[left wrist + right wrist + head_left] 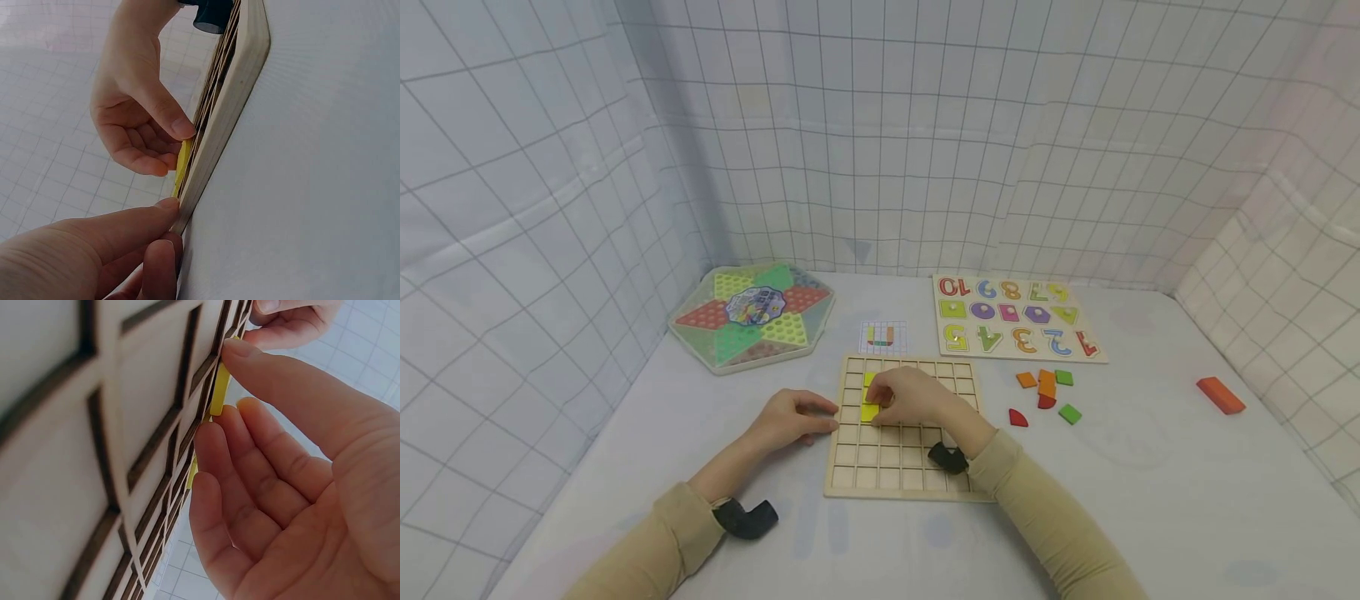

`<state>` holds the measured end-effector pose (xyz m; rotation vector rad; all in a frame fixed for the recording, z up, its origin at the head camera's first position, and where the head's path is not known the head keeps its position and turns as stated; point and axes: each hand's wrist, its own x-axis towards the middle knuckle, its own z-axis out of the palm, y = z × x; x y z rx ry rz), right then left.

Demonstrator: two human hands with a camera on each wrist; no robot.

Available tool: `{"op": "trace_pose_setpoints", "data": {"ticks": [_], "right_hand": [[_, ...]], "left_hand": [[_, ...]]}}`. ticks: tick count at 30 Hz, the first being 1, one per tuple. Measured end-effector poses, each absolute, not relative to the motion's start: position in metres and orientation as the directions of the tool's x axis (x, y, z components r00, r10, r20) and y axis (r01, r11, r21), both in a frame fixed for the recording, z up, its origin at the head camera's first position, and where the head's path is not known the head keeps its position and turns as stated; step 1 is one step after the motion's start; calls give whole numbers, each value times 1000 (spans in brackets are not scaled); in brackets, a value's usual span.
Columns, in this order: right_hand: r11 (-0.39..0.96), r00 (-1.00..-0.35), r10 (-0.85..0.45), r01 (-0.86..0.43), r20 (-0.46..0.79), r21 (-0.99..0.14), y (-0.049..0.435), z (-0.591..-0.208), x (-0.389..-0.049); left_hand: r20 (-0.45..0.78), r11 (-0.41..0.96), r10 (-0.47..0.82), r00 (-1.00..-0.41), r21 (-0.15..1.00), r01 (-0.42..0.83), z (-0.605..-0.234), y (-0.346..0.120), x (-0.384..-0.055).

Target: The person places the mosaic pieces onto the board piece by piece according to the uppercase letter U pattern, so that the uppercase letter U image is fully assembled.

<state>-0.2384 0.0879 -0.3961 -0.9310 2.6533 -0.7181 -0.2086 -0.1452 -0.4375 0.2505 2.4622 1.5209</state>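
A square wooden grid board [889,457] lies in front of the person. Over its upper left part the right hand [913,396] pinches a yellow square tile [869,412] between thumb and fingers. In the right wrist view that tile [219,389] stands edge-on at the grid's surface, thumb at one end and fingertips at the other. Another yellow tile [869,378] sits farther up the same column, partly covered by the hand. The left hand [790,418] rests its thumb and fingertips against the board's left edge, fingers loosely bent; the left wrist view shows its thumb [140,228] there.
A small pattern card [883,335] lies behind the board. Farther back are a hexagonal game board [756,317] and a number puzzle [1018,321]. Right of the grid, loose orange tiles [1026,380], green tiles [1070,413] and red quarter-circles [1018,417] lie near an orange-red block [1221,395].
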Motion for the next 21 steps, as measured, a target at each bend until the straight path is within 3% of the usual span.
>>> {"op": "trace_pose_setpoints", "data": {"ticks": [14, 21], "right_hand": [[655, -769, -635, -481, -79, -583, 103, -391, -236], [633, -766, -642, -507, -31, -585, 128, -382, -230]], "left_hand": [[-120, 459, 258, -959, 888, 13, -438, -145, -209], [-125, 471, 247, -961, 882, 7, -438, -144, -209]]}}
